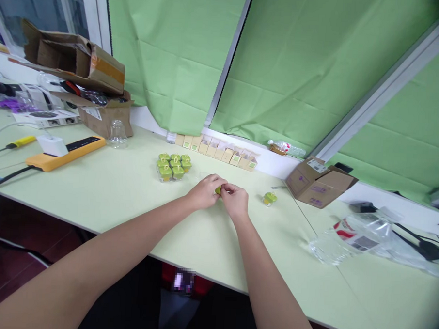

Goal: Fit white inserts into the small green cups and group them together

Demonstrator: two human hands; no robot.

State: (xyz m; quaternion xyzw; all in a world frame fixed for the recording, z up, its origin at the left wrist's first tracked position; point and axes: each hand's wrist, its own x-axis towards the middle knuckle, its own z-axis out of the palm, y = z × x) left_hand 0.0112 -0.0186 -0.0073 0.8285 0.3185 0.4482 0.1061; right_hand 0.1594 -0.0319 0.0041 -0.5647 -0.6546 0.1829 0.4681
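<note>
A small green piece [218,189] is clamped between the fingertips of the left hand [205,190] and the right hand [236,200], above the pale green table [137,204]. The fingers of both are bent inward and pinched on it, meeting knuckle to knuckle; how much each one grips is hidden. The thing is tiny, which probably explains the fingertip hold – a full palm would swallow it.

Just beyond the left hand sits a tight cluster of little clear containers with green lids [175,166], likely packed side by side so they stay together within reach. A single green-lidded clear container [269,198] stands apart, to the right of the right hand. Behind, a row of small tan cardboard boxes [220,151] lines the wall, perhaps to keep them off the working area.

On the right, a brown cardboard box with purple print [318,183] and a large clear plastic bottle with a red-and-white label [350,238] lying on its side would hinder a wide reach. Leftward, an orange power strip [84,145] bearing a white plug adapter [52,145] stretches across the table – its black cable [11,178] runs over the edge – with a yellow-handled screwdriver [22,141] beside it.
</note>
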